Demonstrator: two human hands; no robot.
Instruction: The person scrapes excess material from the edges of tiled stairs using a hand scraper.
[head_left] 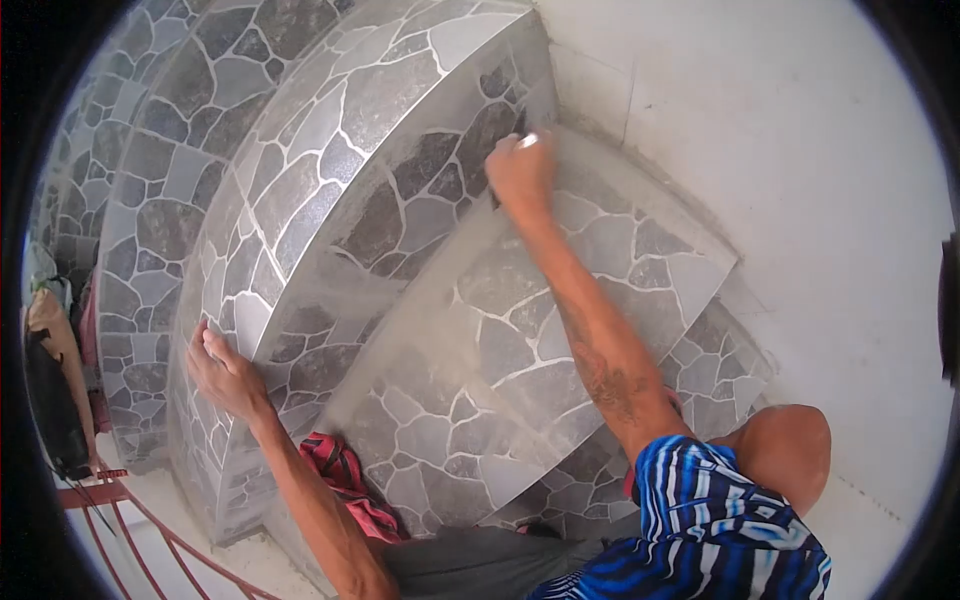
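We are clenching our right hand (520, 172) on a small white piece (528, 140) against the stone-patterned step (560, 330); our left hand (222, 372) is lying released on the step's edge.

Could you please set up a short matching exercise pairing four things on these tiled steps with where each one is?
Things:
1. right hand
2. left hand
3. red cloth
4. white wall

Places:
A. lying on a lower step between the forearms
B. pressed flat on a curved step edge
C. closed around a small pale object at the step corner
D. beside the steps, on the right

Pairs: 1-C, 2-B, 3-A, 4-D
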